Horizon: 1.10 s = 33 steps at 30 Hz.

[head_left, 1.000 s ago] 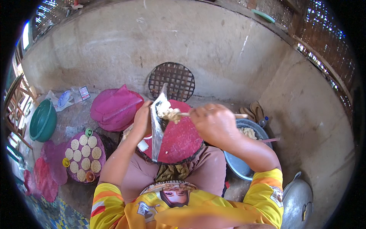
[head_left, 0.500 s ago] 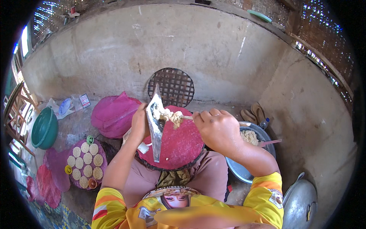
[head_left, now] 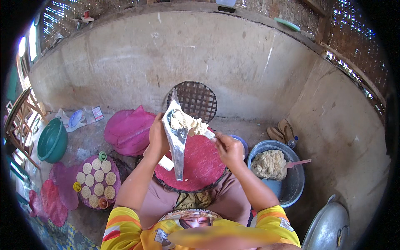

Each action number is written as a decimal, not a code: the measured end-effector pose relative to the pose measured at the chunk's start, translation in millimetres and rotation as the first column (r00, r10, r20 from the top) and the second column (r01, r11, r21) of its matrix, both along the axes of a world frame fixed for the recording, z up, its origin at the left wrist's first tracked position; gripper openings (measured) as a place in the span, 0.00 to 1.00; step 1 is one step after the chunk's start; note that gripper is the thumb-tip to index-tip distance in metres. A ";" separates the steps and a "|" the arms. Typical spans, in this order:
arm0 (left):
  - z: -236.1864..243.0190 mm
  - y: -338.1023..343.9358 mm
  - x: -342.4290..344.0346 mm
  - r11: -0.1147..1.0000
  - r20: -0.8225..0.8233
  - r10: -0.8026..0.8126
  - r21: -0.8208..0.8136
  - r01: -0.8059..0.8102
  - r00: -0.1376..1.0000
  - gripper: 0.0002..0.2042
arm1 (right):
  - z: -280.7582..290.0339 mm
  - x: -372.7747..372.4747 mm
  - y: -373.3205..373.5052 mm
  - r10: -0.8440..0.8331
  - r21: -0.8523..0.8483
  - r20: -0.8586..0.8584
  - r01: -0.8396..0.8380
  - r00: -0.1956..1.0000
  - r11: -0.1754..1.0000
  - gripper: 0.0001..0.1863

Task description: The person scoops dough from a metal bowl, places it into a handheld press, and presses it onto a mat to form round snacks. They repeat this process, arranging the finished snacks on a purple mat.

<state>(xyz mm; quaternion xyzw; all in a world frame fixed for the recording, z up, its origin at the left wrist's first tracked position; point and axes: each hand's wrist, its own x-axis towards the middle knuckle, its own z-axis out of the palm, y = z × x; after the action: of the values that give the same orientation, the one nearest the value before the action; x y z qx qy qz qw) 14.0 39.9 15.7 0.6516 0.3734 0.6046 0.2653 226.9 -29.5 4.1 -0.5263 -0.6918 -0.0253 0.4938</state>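
My left hand [head_left: 158, 139] is closed around a silver metal dough press [head_left: 178, 148] with long tapering arms, held above a round board covered in pink-red cloth [head_left: 203, 160]. Pale sticky dough [head_left: 183, 120] is heaped on the middle of the press and trails to the right. My right hand [head_left: 230, 150] grips a flat, whitish spatula [head_left: 209, 134] whose tip touches that dough. Below the press, beside my left wrist, sticks out a white cylinder [head_left: 166, 163]; whether it belongs to the press I cannot tell.
At right stands a grey-blue basin [head_left: 298, 187] of dough [head_left: 268, 163] with a pink-handled tool [head_left: 298, 163]. Left are a purple mat [head_left: 99, 166] bearing several pale discs, pink cloths [head_left: 130, 131] and a green basin [head_left: 53, 141]. A metal lid [head_left: 327, 229] leans lower right.
My right hand has drawn back down and slightly right, tilting the spatula and uncovering the dough basin. More dough sits on the press. The whole view has shifted slightly.
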 end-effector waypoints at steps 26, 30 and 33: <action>9.2 33.0 -11.4 0.680 0.308 -0.231 -0.627 0.380 0.923 0.17 | -38.7 39.6 3.5 0.171 -0.324 -0.567 -0.409 0.806 0.853 0.11; 25.3 14.3 -51.6 0.774 0.515 -0.123 -0.485 0.407 0.848 0.11 | -21.1 123.5 -38.9 0.018 -0.521 -0.550 -0.360 0.835 0.774 0.11; 51.4 -9.8 -84.6 0.782 0.571 -0.338 -0.271 0.561 0.748 0.15 | -18.6 194.3 -72.9 -0.251 -0.707 0.195 0.313 0.948 0.634 0.11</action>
<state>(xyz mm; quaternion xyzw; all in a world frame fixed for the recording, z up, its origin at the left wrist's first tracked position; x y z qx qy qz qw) -70.6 30.1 67.1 0.4728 0.2429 0.5684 0.6281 421.2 -102.4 -14.4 -0.7790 -0.5718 0.1552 0.2053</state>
